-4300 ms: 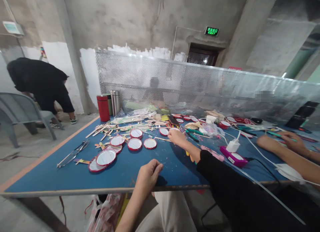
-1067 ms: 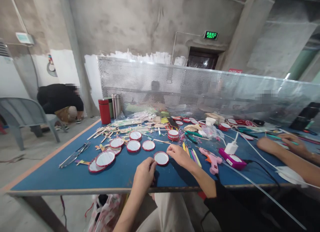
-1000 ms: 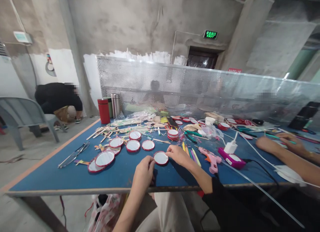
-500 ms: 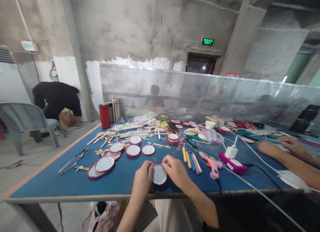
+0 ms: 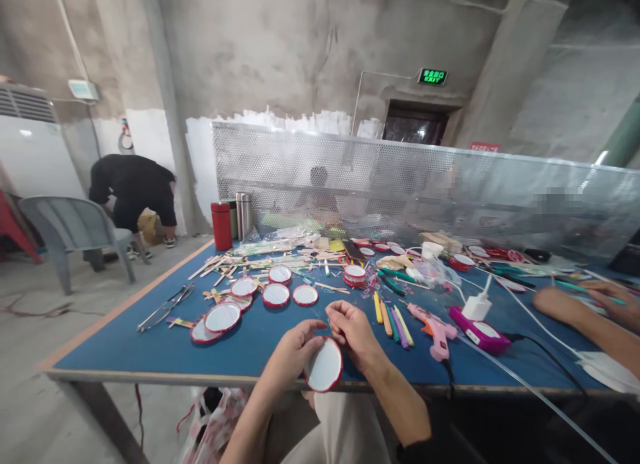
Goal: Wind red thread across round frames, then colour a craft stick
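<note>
Head cam: left hand [image 5: 293, 357]'s clamped on a white-faced disc [image 5: 325, 367] at the tabletop [image 5: 120, 349]'s near edge. Right hand [image 5: 354, 332]'s fingertips are together just beside it, can't tell if they're pinching anything. Other discs [image 5: 276, 295] lie out, can't tell how finished.

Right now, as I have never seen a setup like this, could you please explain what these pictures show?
There is no robot here: you are looking through one camera worn on a person's head, facing forward and down at two bare hands. The left hand holds a pale disc with a red rim at the table's near edge. The right hand is beside it, fingers drawn together; I cannot tell whether they pinch anything. On the blue table lie more discs, wooden sticks, coloured rods, glasses and a pink glue gun.
</note>
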{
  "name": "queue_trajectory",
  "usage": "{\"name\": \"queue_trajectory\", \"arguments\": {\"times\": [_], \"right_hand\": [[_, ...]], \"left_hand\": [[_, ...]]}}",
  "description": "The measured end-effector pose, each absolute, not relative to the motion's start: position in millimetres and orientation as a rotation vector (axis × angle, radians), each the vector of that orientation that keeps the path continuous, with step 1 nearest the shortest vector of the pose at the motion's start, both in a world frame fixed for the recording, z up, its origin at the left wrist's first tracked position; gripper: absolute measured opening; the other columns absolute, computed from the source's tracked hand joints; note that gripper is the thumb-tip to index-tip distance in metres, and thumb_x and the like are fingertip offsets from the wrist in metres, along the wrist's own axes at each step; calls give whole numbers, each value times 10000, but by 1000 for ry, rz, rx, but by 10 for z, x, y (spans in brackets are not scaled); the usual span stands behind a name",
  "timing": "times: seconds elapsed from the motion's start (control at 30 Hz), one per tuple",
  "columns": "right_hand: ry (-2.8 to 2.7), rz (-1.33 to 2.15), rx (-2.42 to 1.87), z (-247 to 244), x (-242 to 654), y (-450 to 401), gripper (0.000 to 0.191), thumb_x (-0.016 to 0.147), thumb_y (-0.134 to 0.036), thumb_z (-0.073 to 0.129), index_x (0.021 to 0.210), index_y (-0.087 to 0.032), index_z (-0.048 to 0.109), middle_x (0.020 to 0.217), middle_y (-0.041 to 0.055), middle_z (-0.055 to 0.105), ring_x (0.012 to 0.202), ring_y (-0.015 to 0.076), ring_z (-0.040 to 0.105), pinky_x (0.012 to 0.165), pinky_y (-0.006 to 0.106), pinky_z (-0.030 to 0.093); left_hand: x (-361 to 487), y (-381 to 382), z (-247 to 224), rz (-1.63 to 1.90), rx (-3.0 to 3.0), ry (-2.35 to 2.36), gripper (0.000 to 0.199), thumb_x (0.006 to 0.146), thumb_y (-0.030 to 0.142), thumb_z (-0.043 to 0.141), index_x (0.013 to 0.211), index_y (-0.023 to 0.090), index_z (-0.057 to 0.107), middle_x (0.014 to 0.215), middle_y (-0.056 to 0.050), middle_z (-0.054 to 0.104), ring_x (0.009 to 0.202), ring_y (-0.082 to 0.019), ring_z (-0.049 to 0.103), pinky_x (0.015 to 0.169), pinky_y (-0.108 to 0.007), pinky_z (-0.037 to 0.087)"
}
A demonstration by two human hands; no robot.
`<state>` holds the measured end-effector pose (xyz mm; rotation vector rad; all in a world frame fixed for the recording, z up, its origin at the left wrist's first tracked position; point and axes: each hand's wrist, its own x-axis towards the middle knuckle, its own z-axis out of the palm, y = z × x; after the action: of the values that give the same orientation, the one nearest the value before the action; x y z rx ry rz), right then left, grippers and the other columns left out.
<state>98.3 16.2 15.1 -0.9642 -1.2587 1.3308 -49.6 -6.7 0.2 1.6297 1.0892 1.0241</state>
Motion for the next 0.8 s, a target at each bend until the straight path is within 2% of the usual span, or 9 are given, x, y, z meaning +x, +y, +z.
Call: {"name": "queue_trajectory", "arguments": {"times": [0.07, 0.2, 0.33, 0.43, 0.6, 0.8], "right_hand": [[-1248, 1329, -949, 120, 918, 145, 323, 695, -448, 681, 770, -179, 519, 503, -93, 429, 406, 46, 318, 416, 192, 246], [-1282, 1328, -928, 80, 842, 111, 295, 697, -422, 696, 773, -162, 581, 639, -44, 533, 523, 70, 436, 495, 195, 335], [-1337, 1337, -949, 53, 830, 87, 301, 747, -423, 649, 920, -178, 621, 652, -51, 537, 507, 71, 431, 473, 191, 314], [-1372, 1345, -983, 54, 860, 80, 312, 773, -429, 612, 960, -180, 615, 623, -59, 518, 482, 69, 421, 459, 187, 312], [-1488, 1367, -1080, 127, 1071, 80, 283, 761, -429, 625, 859, -164, 641, 516, -77, 471, 419, 59, 375, 403, 172, 283], [-1619, 1330, -1165, 198, 1414, 51, 178, 717, -319, 671, 701, -149, 622, 483, -72, 487, 373, 49, 381, 363, 167, 225]], "left_hand": [[-488, -54, -20, 1067, 1613, 1123, 337, 776, 312, 521, 1052, 142, 613, 670, 15, 579, 607, -142, 506, 567, -240, 375], [-481, -51, -85, 1200, 1491, 1114, 241, 780, 349, 528, 897, 153, 605, 702, 1, 598, 642, -144, 524, 593, -239, 401], [-486, -92, -104, 1271, 1433, 1112, 192, 773, 367, 537, 763, 176, 553, 660, 21, 566, 610, -129, 513, 561, -219, 393], [-489, -112, -95, 1274, 1480, 1155, 174, 779, 344, 533, 728, 178, 542, 637, 27, 544, 597, -123, 500, 550, -213, 387], [-471, -131, -47, 1208, 1594, 1242, 134, 779, 294, 504, 727, 182, 557, 647, 15, 569, 616, -136, 521, 571, -225, 400], [-433, -157, -20, 1183, 1716, 1371, 129, 786, 274, 475, 729, 199, 562, 683, 2, 621, 666, -160, 573, 609, -241, 409]]}}
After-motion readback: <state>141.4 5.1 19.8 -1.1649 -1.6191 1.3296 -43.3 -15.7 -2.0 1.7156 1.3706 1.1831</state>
